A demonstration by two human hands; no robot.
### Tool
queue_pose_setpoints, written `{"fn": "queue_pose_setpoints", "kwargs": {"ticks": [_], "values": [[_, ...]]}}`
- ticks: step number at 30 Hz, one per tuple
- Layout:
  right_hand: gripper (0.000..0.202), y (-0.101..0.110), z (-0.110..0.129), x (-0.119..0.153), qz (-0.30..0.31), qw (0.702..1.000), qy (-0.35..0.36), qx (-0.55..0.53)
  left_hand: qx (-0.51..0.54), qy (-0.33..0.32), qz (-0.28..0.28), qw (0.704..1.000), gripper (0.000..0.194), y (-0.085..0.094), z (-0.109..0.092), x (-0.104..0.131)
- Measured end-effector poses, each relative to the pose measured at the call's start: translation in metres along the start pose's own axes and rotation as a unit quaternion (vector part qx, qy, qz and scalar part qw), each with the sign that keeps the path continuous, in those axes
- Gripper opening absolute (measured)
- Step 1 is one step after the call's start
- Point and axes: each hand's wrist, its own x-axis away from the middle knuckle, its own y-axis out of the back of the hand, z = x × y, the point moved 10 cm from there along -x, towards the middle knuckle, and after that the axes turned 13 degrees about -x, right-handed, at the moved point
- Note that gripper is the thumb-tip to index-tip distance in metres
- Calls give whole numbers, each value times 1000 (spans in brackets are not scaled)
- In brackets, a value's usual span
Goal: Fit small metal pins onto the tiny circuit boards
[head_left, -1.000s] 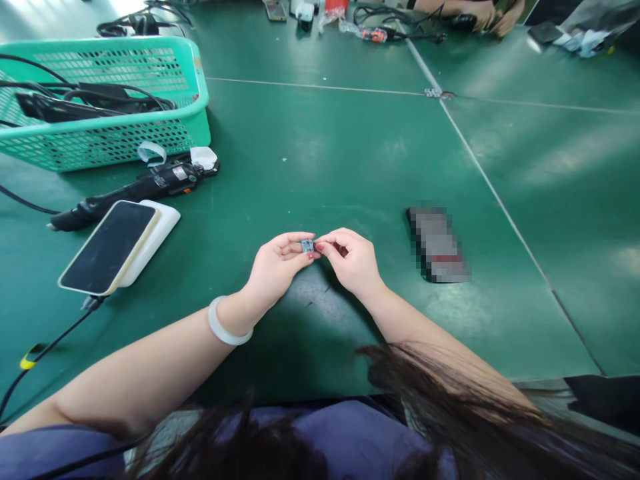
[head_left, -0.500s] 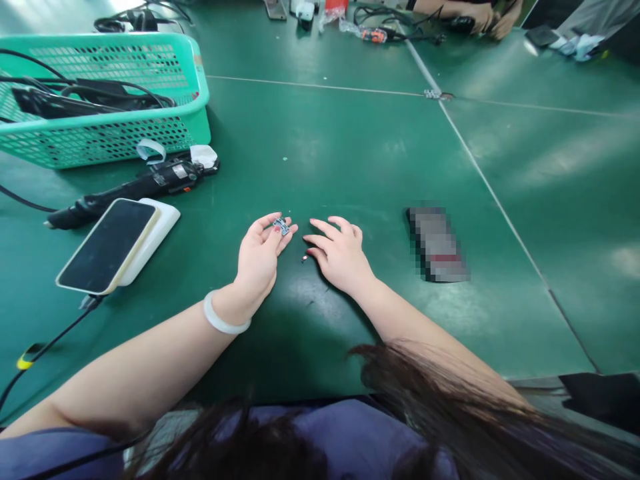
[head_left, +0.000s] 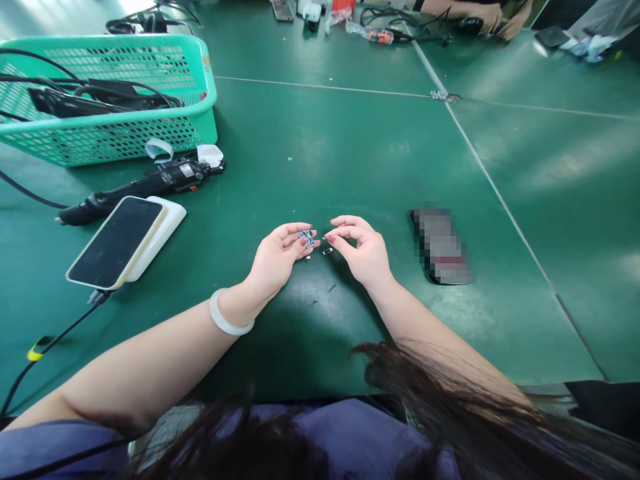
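Okay, nearest first: white bracelet (head_left: 227, 325) on the left wrist, nearer the wearer than the small grey part (head_left: 307, 238), which is the landmark here. The left hand (head_left: 273, 267) pinches that part between thumb and fingers, over the table (head_left: 350, 153).

A dark bit (head_left: 308, 258) lies just beside it, on the near side. The change: a small rectangular piece (head_left: 327, 251) now shows on the table, just right of the grey part and near it. So there are several loose pieces in play, likely small enough to lose track of.

Right hand (head_left: 367, 257) is just right of the grey part, thumb and index closed, seemingly on a tiny pale bit (head_left: 325, 238), too small to be sure. Its other fingers are slightly spread.

Left of the grey part, well apart, a phone (head_left: 117, 243) rests on a white block (head_left: 165, 233). Well to its right, a pixelated dark object (head_left: 443, 247).

Farther out, left of the grey part: black power tool (head_left: 165, 180), then green basket (head_left: 150, 119) with black cables (head_left: 107, 100) in it. Far beyond the part, slightly right, a co-worker's hands (head_left: 483, 17) near more cords.
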Motion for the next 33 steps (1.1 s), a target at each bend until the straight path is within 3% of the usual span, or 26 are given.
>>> {"fn": "queue_pose_setpoints", "kwargs": {"ticks": [5, 17, 21, 27, 30, 33], "values": [[9, -5, 4, 4, 17, 999, -7, -44, -20, -37, 12, 999, 17, -2, -4, 1], [11, -14, 15, 9, 30, 999, -14, 13, -87, -78, 40, 992, 21, -7, -6, 2], [13, -11, 21, 9, 6, 1000, 2, 25, -49, -39, 54, 997, 22, -10, -1, 4], [21, 2, 19, 8, -36, 999, 5, 20, 103, 70, 64, 990, 14, -13, 11, 3], [19, 2, 16, 7, -25, 999, 7, 31, 164, 98, 28, 981, 6, -6, 15, 0], [11, -11, 12, 8, 34, 995, 17, 88, 183, 86, 10, 979, 5, -1, 14, -1]]}}
